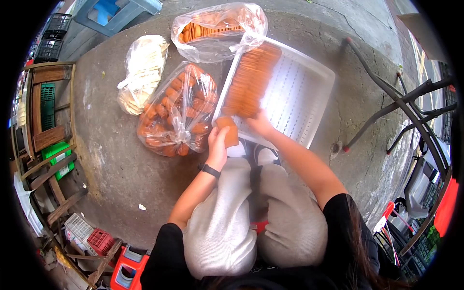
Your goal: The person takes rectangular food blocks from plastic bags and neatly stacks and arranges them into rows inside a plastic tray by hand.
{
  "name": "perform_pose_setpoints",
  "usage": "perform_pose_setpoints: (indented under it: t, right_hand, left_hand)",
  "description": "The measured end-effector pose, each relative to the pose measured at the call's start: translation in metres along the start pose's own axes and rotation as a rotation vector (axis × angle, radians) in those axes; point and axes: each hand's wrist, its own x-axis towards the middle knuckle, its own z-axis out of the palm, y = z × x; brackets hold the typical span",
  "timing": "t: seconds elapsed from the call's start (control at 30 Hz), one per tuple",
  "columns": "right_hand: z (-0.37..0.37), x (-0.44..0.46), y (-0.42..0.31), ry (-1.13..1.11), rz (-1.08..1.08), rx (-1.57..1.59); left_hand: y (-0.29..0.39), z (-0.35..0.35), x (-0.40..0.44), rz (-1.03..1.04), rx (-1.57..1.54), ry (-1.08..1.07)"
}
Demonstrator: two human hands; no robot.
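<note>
My left hand (218, 144) is closed around a flat, square orange-brown slice that looks like dried tofu (229, 134), just over the near left corner of a white plastic tray (316, 77). Inside the tray, along its left side, runs a long row of the same dried tofu slices (252, 77), packed on edge. My right hand (260, 124) reaches to the near end of this row and touches it. Its fingertips are blurred and partly hidden, so their grip is unclear. Left of the tray lies a knotted clear bag of orange-brown chunks (180, 108).
Beyond the tray is a clear bag with more brown slices (217, 30). A bag of pale flat pieces (143, 72) lies farther left. A folding metal stand (401, 99) is on the right, a blue plastic stool (113, 14) at the back, a wooden rack (50, 106) at left.
</note>
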Motion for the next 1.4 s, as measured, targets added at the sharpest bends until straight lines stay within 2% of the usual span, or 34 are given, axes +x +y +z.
perform_pose_setpoints:
  t: [0.03, 0.13, 0.23, 0.33, 0.43, 0.53, 0.63, 0.73, 0.83, 0.87, 0.93, 0.97, 1.0, 1.03, 1.1, 1.13, 1.23, 1.3, 1.37, 1.4]
  right_hand:
    - [-0.003, -0.007, -0.008, -0.006, 0.049, 0.025]
    - [-0.007, -0.004, -0.002, 0.004, 0.025, -0.340]
    - [-0.003, -0.007, -0.007, 0.073, -0.042, -0.475]
    - [-0.002, -0.012, -0.025, 0.056, -0.007, -0.648]
    - [-0.001, -0.012, -0.038, 0.011, -0.028, -0.681]
    - [-0.003, -0.008, -0.031, 0.022, -0.155, -0.663]
    - [-0.005, -0.006, -0.024, -0.002, -0.115, -0.670]
    - [-0.011, -0.011, -0.034, -0.009, 0.026, -0.750]
    - [-0.018, -0.044, -0.092, -0.169, 0.211, -0.802]
    - [-0.013, -0.052, -0.092, -0.143, 0.115, -0.660]
    - [0.000, -0.067, -0.091, -0.086, -0.074, -0.377]
    - [0.009, -0.065, -0.079, -0.119, -0.090, -0.166]
    - [0.012, -0.074, -0.092, -0.152, -0.023, -0.090]
    - [0.013, -0.082, -0.106, -0.184, 0.044, -0.013]
    - [0.009, -0.082, -0.108, -0.197, -0.005, -0.110]
    - [0.006, -0.080, -0.108, -0.204, -0.030, -0.158]
    - [-0.007, -0.052, -0.083, -0.306, -0.118, -0.331]
    - [-0.009, -0.043, -0.077, -0.363, -0.174, -0.441]
    - [-0.012, -0.044, -0.087, -0.490, -0.176, -0.580]
    - [-0.009, -0.043, -0.088, -0.521, -0.229, -0.656]
  left_hand:
    - [0.000, -0.001, 0.000, 0.002, 0.003, 0.003]
    - [0.000, -0.001, 0.001, -0.012, -0.013, 0.005]
    - [-0.003, -0.003, 0.003, -0.011, -0.013, 0.012]
    - [-0.002, -0.003, 0.002, -0.022, -0.005, 0.013]
    - [0.000, -0.001, 0.001, -0.024, 0.000, 0.008]
    - [-0.002, -0.001, 0.002, -0.030, -0.004, -0.005]
    - [-0.001, 0.002, 0.000, -0.043, 0.000, -0.028]
    - [-0.003, 0.006, 0.002, 0.030, 0.027, 0.017]
    - [-0.014, -0.009, 0.011, 0.195, 0.404, 0.005]
    - [-0.013, -0.005, 0.010, 0.298, 0.536, 0.023]
    - [-0.017, -0.006, 0.012, 0.329, 0.784, -0.014]
    - [-0.019, -0.005, 0.012, 0.346, 0.907, -0.033]
    - [-0.015, 0.005, 0.005, 0.428, 0.892, -0.097]
    - [-0.012, 0.012, 0.001, 0.401, 0.861, -0.129]
    - [-0.006, 0.018, -0.004, 0.346, 0.803, -0.193]
    - [-0.009, 0.013, 0.000, 0.257, 0.678, -0.281]
    - [-0.014, -0.005, 0.012, 0.336, 0.654, -0.307]
    - [-0.005, -0.012, 0.016, 0.173, 0.489, -0.258]
    - [0.003, -0.012, 0.020, 0.399, 0.811, -0.149]
    - [0.018, -0.002, 0.012, 0.314, 0.769, -0.159]
